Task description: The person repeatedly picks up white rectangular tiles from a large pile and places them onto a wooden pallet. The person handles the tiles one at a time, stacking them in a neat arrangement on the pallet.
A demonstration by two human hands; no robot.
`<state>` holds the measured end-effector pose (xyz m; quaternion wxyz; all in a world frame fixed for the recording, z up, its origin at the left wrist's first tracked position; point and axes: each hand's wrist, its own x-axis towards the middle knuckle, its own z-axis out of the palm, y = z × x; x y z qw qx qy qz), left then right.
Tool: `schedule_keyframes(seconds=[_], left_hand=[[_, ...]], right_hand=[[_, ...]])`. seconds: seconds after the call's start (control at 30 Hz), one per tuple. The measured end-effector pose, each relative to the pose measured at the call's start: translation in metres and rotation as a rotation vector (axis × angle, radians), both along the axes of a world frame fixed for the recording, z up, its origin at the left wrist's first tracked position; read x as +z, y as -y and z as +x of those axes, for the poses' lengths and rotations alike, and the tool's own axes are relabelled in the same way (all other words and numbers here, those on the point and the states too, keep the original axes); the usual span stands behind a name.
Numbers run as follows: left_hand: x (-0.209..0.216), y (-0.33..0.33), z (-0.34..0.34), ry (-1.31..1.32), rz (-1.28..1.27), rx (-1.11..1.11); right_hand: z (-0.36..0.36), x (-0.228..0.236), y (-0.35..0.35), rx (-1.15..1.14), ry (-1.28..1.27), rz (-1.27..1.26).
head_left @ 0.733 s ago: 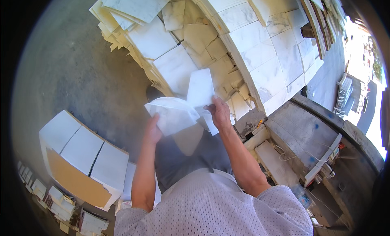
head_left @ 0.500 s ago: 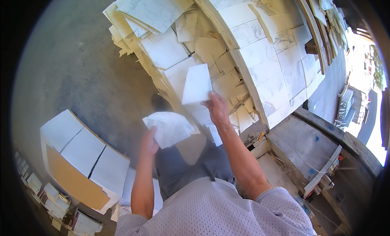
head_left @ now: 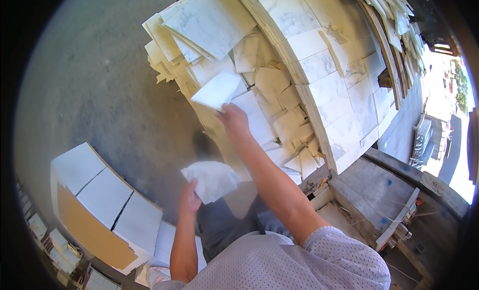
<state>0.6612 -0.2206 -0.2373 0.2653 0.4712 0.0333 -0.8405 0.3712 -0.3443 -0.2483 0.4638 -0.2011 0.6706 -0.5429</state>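
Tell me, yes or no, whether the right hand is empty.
No, the right hand holds a flat white piece at its near end.

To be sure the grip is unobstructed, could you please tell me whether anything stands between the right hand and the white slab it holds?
Nothing visible does: the right hand grips the white slab directly at its near edge. The left hand, holding other white pieces, is apart, nearer the body.

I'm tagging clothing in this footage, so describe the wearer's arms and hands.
Both the left hand and right hand are ungloved, with forearms bare and no watch or band visible. The right sleeve is short, pale greyish-lilac, dotted with small mesh-like holes, and hemmed at its edge. The left sleeve barely shows.
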Motion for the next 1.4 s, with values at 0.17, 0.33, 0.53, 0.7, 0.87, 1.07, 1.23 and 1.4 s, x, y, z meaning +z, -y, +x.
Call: schedule_keyframes(seconds=[0.17,0.33,0.53,0.7,0.87,1.07,1.23,1.4], left_hand=[[0.002,0.006,0.015,0.079,-0.067,-0.058],[0.001,0.009,0.028,0.056,-0.072,-0.052],[0.001,0.013,0.032,0.056,-0.072,-0.064],[0.007,0.017,0.023,0.045,-0.075,-0.093],[0.006,0.021,0.004,0.030,-0.088,-0.099],[0.004,0.030,-0.026,0.013,-0.018,-0.138],[0.009,0.039,-0.059,0.047,-0.095,-0.310],[0.006,0.047,-0.071,0.020,-0.116,-0.378]], right_hand=[[0.033,-0.056,0.042,-0.219,0.130,-0.082],[0.024,-0.060,0.077,-0.185,-0.196,0.009],[-0.003,-0.021,0.090,-0.277,0.499,0.204],[-0.035,0.010,0.082,0.292,-0.042,0.557],[-0.031,0.045,0.000,0.485,0.010,0.353],[-0.008,0.060,-0.122,0.576,0.481,0.437],[-0.019,0.056,-0.155,0.302,0.622,0.437],[-0.027,0.057,-0.161,-0.106,0.626,0.201]])
